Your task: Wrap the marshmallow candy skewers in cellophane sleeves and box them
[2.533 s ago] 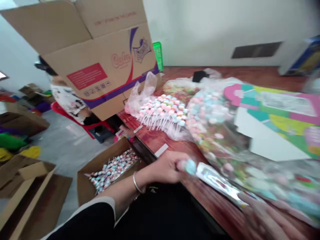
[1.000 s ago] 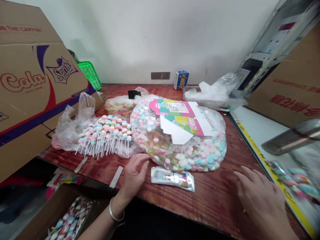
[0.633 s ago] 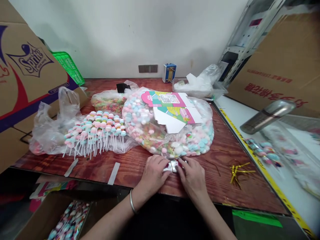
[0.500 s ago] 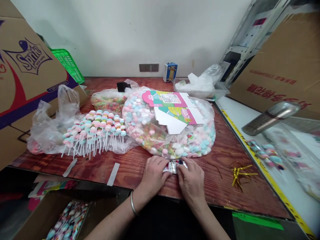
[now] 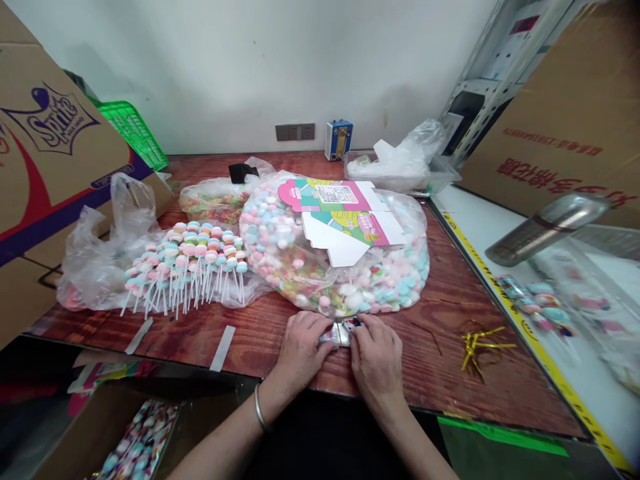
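Observation:
At the table's near edge, a bundle of small shiny plastic bags [image 5: 338, 333] lies between my hands, with a thin band across its middle. My left hand [image 5: 303, 347] grips the left end, thumb and fingers closed on it. On the other end my right hand [image 5: 377, 357] has its fingers closed, hiding much of that side. Just behind is a large clear bag of pastel marshmallows [image 5: 390, 290], with a flattened printed carton [image 5: 345, 220] on top. To the left, many marshmallow lollipops [image 5: 200, 250] on white sticks rest on a crumpled clear plastic bag [image 5: 95, 260].
Gold twist ties [image 5: 477, 347] lie at the right. A steel flask [image 5: 545, 230] and wrapped lollipops [image 5: 543, 307] are on the white surface beyond the yellow tape. Tape strips [image 5: 223, 348] stick near the front edge. Cardboard boxes [image 5: 65, 167] flank the table; a lower box [image 5: 75, 433] holds wrapped candy.
Both hands have shifted slightly left in view with the bundle, and the whole scene has moved a little with the head. The right fingers sit a bit closer to the bundle's edge.

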A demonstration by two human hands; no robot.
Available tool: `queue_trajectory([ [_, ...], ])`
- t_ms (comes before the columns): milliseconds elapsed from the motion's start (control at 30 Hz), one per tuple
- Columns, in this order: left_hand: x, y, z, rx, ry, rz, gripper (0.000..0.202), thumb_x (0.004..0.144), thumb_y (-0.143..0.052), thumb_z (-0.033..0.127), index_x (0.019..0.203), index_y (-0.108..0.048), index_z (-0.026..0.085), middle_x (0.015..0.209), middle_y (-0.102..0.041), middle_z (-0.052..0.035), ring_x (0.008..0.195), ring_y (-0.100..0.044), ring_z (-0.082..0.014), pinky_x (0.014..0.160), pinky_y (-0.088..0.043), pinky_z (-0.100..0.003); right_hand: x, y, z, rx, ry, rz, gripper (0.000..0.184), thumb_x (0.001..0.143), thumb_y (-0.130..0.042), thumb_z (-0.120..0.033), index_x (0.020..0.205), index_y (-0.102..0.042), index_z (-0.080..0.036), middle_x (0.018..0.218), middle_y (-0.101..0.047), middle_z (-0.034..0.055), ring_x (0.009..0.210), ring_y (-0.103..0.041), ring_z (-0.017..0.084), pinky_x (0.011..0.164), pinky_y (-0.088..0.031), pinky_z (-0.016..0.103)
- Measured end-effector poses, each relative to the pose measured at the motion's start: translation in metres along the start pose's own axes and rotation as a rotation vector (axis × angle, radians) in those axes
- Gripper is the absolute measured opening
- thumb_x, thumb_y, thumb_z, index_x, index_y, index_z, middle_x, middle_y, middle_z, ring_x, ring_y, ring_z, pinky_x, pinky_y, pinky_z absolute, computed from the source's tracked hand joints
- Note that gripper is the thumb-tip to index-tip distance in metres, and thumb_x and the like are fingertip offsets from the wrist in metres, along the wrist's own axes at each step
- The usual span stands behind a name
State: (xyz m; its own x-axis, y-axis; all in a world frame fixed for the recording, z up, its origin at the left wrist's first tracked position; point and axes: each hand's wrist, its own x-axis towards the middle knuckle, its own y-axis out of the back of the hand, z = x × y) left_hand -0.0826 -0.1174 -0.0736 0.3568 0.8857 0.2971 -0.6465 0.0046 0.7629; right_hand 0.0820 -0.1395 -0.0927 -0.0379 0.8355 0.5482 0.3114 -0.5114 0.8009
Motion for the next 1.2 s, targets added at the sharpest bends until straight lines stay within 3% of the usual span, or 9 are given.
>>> queue_trajectory([
  [233, 0.0, 0.0, 0.0, 0.031, 0.012, -0.011, 0.041, 0.076, -0.074, 0.024, 0.114, -0.06, 0.022, 0.109, -0.065, -0.0055, 0.102, -0.054, -0.0238, 0.087, -0.041, -0.04, 0.011, 0.019, -0.005, -0.026, 0.132, 0.067, 0.016, 0.091, -0.047, -0.012, 0.085, -0.062, -0.017, 0.108, -0.068, 0.0111, 0.106, -0.058, 0.026, 0.098, -0.037, 0.047],
  [433, -0.001, -0.003, -0.001, 0.056, 0.035, -0.008, 0.043, 0.077, -0.073, 0.025, 0.117, -0.059, 0.023, 0.111, -0.065, -0.0058, 0.101, -0.054, -0.0242, 0.087, -0.042, -0.04, 0.016, 0.04, 0.014, -0.1, 0.178, 0.115, 0.01, 0.09, -0.05, -0.01, 0.087, -0.059, -0.015, 0.103, -0.067, 0.0124, 0.099, -0.061, 0.022, 0.101, -0.037, 0.05],
  [567, -0.003, -0.001, -0.004, 0.061, 0.053, -0.01, 0.04, 0.077, -0.072, 0.025, 0.116, -0.06, 0.022, 0.109, -0.066, -0.0072, 0.102, -0.055, -0.0248, 0.088, -0.044, -0.041, 0.023, 0.07, 0.032, -0.19, 0.206, 0.246, 0.003, 0.088, -0.056, -0.014, 0.089, -0.059, -0.014, 0.095, -0.066, 0.0123, 0.093, -0.061, 0.021, 0.099, -0.039, 0.049],
  [667, -0.005, 0.005, 0.001, 0.001, 0.079, -0.015, 0.036, 0.077, -0.071, 0.021, 0.112, -0.063, 0.021, 0.11, -0.066, -0.0084, 0.104, -0.055, -0.026, 0.091, -0.042, -0.044, 0.033, 0.099, 0.04, -0.186, 0.089, 0.333, 0.008, 0.089, -0.055, -0.02, 0.088, -0.059, -0.014, 0.095, -0.065, 0.0145, 0.096, -0.059, 0.026, 0.095, -0.042, 0.05],
  [767, -0.001, 0.01, 0.022, -0.307, 0.143, -0.082, 0.036, 0.073, -0.075, 0.019, 0.108, -0.068, 0.021, 0.111, -0.066, -0.0088, 0.108, -0.054, -0.0266, 0.097, -0.038, -0.044, 0.043, 0.114, 0.033, -0.05, -0.008, 0.381, 0.012, 0.09, -0.055, -0.024, 0.088, -0.06, -0.013, 0.097, -0.064, 0.0159, 0.098, -0.058, 0.028, 0.089, -0.046, 0.047],
  [867, 0.012, 0.008, 0.052, -1.012, 0.33, -0.339, 0.066, 0.062, -0.085, 0.027, 0.123, -0.062, 0.024, 0.118, -0.064, -0.009, 0.103, -0.057, -0.0238, 0.092, -0.043, -0.038, 0.048, 0.11, 0.014, 0.081, 0.011, 0.412, 0.01, 0.089, -0.057, -0.022, 0.09, -0.06, -0.013, 0.096, -0.063, 0.0145, 0.096, -0.058, 0.026, 0.086, -0.047, 0.042],
  [967, 0.031, 0.002, 0.073, -1.737, 0.508, -0.476, 0.063, 0.065, -0.082, 0.039, 0.122, -0.062, 0.018, 0.115, -0.064, -0.0104, 0.097, -0.06, -0.0186, 0.087, -0.045, -0.03, 0.048, 0.099, -0.001, 0.19, 0.016, 0.391, 0.011, 0.091, -0.054, -0.023, 0.091, -0.06, -0.013, 0.097, -0.061, 0.0131, 0.098, -0.057, 0.024, 0.086, -0.047, 0.039],
  [1067, 0.046, -0.004, 0.076, -2.103, 0.555, -0.371, 0.046, 0.069, -0.08, 0.038, 0.106, -0.068, 0.014, 0.102, -0.067, -0.0084, 0.093, -0.062, -0.0159, 0.084, -0.046, -0.027, 0.047, 0.093, -0.003, 0.277, 0.054, 0.347, 0.012, 0.092, -0.051, -0.022, 0.093, -0.06, -0.015, 0.101, -0.06, 0.0116, 0.099, -0.057, 0.022, 0.087, -0.047, 0.037],
  [1200, 0.055, -0.002, 0.07, -2.179, 0.636, -0.067, 0.024, 0.073, -0.077, 0.021, 0.094, -0.067, 0.017, 0.095, -0.068, -0.0035, 0.091, -0.063, -0.0156, 0.083, -0.048, -0.029, 0.046, 0.085, 0.008, 0.413, 0.071, 0.265, 0.01, 0.092, -0.051, -0.021, 0.095, -0.06, -0.019, 0.101, -0.06, 0.0084, 0.096, -0.058, 0.019, 0.085, -0.048, 0.035],
])
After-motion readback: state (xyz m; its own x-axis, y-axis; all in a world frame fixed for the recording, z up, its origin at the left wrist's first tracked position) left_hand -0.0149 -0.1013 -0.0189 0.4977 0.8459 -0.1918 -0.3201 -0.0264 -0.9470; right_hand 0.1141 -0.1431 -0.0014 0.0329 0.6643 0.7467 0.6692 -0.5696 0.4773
